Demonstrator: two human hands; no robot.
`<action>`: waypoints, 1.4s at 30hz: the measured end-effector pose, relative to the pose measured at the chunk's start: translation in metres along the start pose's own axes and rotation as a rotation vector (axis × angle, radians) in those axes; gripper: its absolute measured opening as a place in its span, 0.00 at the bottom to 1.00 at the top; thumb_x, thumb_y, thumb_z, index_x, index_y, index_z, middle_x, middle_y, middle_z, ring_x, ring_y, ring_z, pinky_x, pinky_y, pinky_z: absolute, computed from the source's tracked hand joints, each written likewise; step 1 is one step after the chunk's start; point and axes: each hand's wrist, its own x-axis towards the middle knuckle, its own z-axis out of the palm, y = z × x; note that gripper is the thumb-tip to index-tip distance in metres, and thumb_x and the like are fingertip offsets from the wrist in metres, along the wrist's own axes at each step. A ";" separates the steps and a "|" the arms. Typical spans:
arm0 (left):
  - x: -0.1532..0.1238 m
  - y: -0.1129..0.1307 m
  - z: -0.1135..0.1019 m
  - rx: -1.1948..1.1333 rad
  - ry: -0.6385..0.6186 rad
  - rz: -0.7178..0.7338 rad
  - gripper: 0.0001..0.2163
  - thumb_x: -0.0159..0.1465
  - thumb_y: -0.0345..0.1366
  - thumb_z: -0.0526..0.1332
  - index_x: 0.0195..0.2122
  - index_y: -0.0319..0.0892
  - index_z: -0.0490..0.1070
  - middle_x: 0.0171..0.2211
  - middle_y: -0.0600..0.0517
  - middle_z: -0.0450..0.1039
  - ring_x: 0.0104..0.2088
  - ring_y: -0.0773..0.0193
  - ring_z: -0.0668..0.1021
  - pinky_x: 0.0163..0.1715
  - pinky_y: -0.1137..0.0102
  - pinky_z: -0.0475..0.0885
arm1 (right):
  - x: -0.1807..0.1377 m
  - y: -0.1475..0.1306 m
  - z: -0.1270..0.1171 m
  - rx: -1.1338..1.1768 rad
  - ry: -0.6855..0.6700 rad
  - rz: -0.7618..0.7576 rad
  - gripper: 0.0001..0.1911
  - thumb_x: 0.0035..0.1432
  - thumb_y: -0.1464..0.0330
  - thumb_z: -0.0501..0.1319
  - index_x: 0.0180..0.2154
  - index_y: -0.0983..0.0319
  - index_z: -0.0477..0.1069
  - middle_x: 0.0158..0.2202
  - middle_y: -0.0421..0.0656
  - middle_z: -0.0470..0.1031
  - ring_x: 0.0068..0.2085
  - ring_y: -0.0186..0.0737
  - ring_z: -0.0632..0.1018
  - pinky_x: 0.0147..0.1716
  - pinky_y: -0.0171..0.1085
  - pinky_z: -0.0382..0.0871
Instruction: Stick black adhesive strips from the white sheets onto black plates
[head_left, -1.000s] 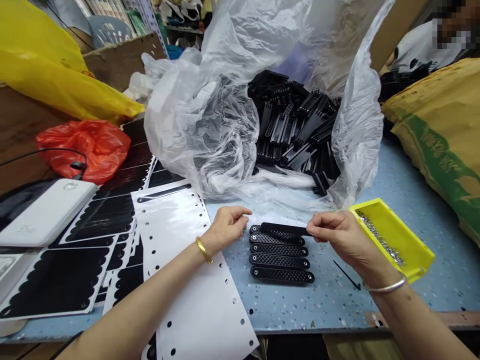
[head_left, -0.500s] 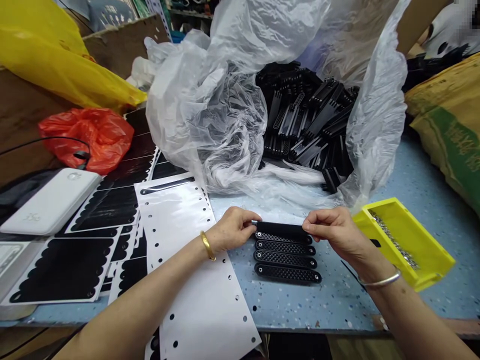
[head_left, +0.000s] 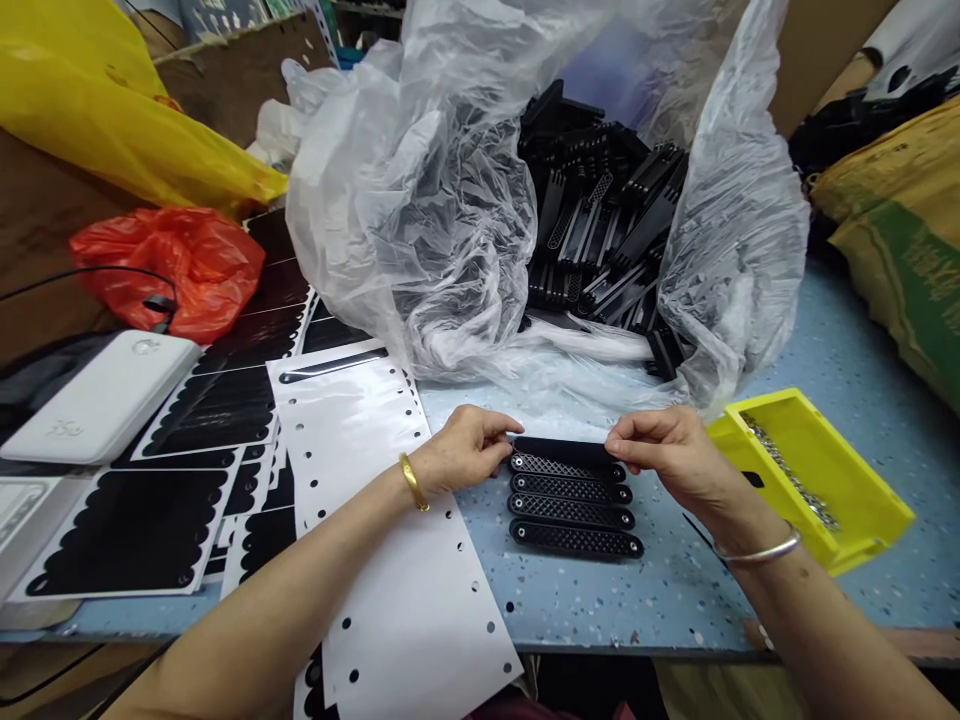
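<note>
From here I see the left hand (head_left: 469, 450) and right hand (head_left: 671, 455) pinching a strip (head_left: 562, 450) by its ends, at the bars' (head_left: 576, 541) far side, left of a tray (head_left: 862, 490).

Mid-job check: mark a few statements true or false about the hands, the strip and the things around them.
1. The right hand has its fingertips on the right end of the black strip. True.
2. The left hand is inside the yellow bin. False: it is at the strip's left end; the bin lies on the right.
3. Four patterned bars show on the near side of the strip. True.
4. The silver bangle is on the left wrist. False: it is on the right; the left wears a gold bangle.
5. The clear bag holds black pieces. True.
</note>
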 end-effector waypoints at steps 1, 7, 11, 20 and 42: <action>0.000 0.002 -0.002 -0.018 0.003 -0.010 0.16 0.55 0.29 0.58 0.45 0.35 0.77 0.18 0.55 0.72 0.18 0.68 0.74 0.21 0.73 0.70 | -0.004 -0.001 -0.002 0.019 0.008 -0.019 0.09 0.42 0.66 0.70 0.19 0.64 0.76 0.16 0.39 0.68 0.21 0.30 0.65 0.20 0.32 0.58; -0.016 0.046 -0.021 0.145 0.145 0.133 0.05 0.55 0.29 0.60 0.31 0.38 0.76 0.20 0.54 0.73 0.21 0.68 0.75 0.20 0.76 0.69 | -0.047 0.008 -0.012 0.057 -0.043 -0.067 0.10 0.48 0.66 0.70 0.20 0.63 0.75 0.19 0.39 0.67 0.23 0.31 0.65 0.22 0.32 0.58; -0.052 0.065 -0.007 0.268 0.164 0.200 0.05 0.57 0.28 0.60 0.27 0.39 0.76 0.19 0.55 0.72 0.20 0.71 0.73 0.20 0.77 0.66 | -0.071 0.024 -0.004 0.028 -0.089 -0.064 0.11 0.52 0.65 0.69 0.21 0.63 0.75 0.19 0.39 0.66 0.22 0.31 0.66 0.21 0.32 0.59; -0.106 0.015 0.084 -0.344 0.403 -0.225 0.17 0.57 0.35 0.62 0.48 0.36 0.73 0.28 0.51 0.75 0.24 0.63 0.82 0.16 0.76 0.72 | -0.083 0.028 0.007 -0.038 -0.053 -0.126 0.12 0.54 0.65 0.68 0.21 0.62 0.75 0.19 0.39 0.66 0.21 0.31 0.67 0.20 0.32 0.61; -0.093 0.012 0.098 -0.436 0.432 -0.275 0.13 0.55 0.34 0.63 0.42 0.38 0.74 0.26 0.54 0.71 0.25 0.63 0.82 0.17 0.78 0.72 | -0.079 0.027 0.013 -0.115 -0.039 -0.060 0.12 0.53 0.65 0.67 0.21 0.62 0.74 0.19 0.39 0.66 0.21 0.32 0.67 0.21 0.33 0.61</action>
